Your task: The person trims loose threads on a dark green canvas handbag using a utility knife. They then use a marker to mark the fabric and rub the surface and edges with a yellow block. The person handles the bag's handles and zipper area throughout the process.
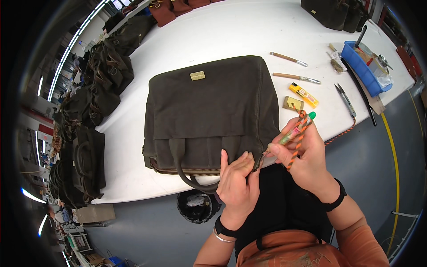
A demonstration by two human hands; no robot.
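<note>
A dark olive fabric handbag (pixel 207 109) lies flat on the white table, its zipped edge and handles facing me. My left hand (pixel 240 182) grips the bag's near right corner, thumb and fingers pressed together by the zipper end. In my right hand (pixel 304 153) is a slim tool (pixel 291 133) with a translucent greenish handle and a green end. An orange-and-black cord hangs from it over my fingers. Its working tip points at the zipper end beside my left fingers; the tip's exact shape is hard to make out.
Right of the bag lie a yellow lighter (pixel 304 95), a small yellowish block (pixel 293 103), two wooden-handled tools (pixel 289 58) and thread snips (pixel 346 99). Beyond them stands a blue basket (pixel 367 73). Dark bags (pixel 106 66) line the left edge. A lined bin (pixel 195 207) sits below the table.
</note>
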